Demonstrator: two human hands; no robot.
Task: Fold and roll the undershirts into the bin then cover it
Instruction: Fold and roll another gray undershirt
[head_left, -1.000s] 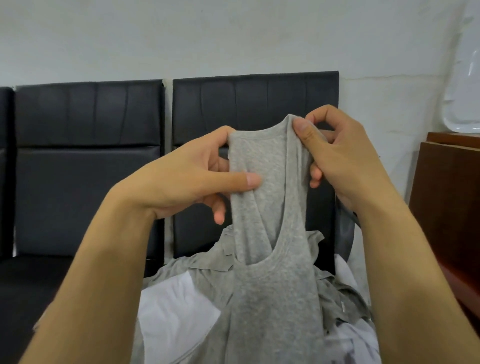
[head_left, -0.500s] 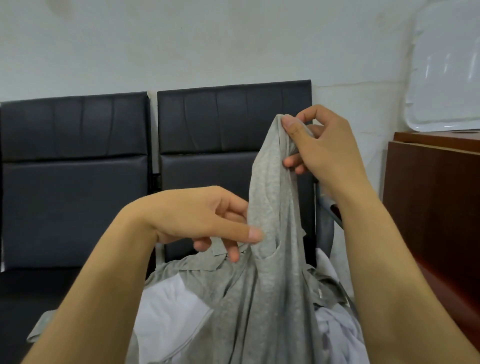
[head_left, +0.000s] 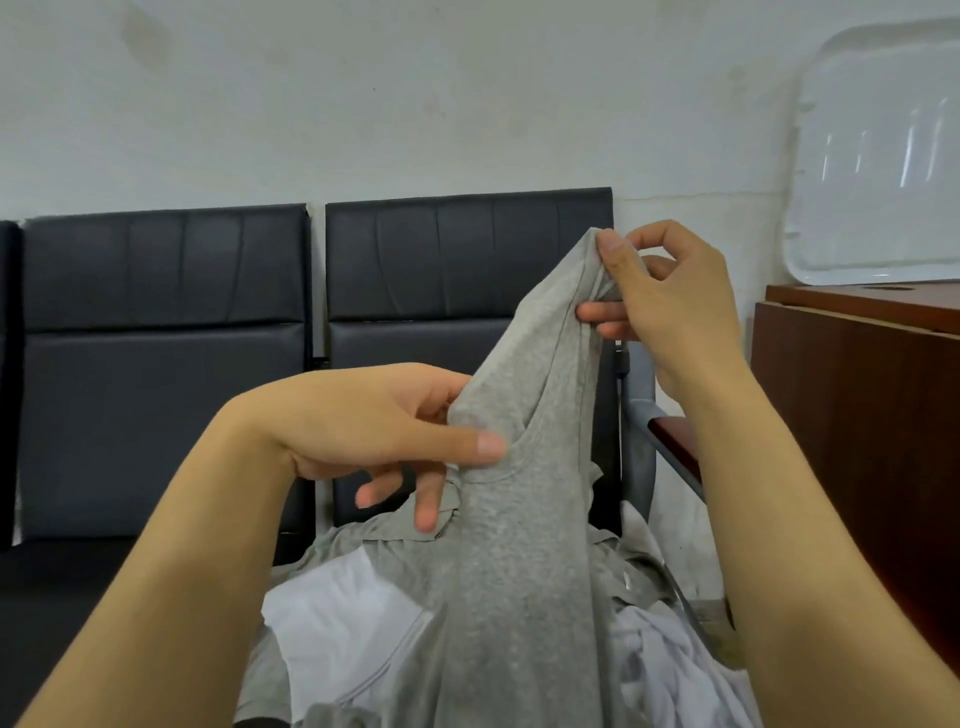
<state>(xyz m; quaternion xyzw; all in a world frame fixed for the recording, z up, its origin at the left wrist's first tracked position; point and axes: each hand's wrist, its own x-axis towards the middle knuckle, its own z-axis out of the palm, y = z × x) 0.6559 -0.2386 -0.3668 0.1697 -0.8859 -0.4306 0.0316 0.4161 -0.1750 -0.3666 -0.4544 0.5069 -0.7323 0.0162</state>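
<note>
Grey undershirt (head_left: 524, 545) is hung lengthwise: strap pinched high by right hand (head_left: 670, 306), neckline pinched lower by left hand (head_left: 379, 431).

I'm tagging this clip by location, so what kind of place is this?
Likely a waiting area or office: joined black padded chairs along a plain wall, and a wooden cabinet on the right.

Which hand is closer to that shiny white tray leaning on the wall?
Right. The right hand pinches the grey undershirt just left of the white tray; the left hand is lower, farther left.
</note>
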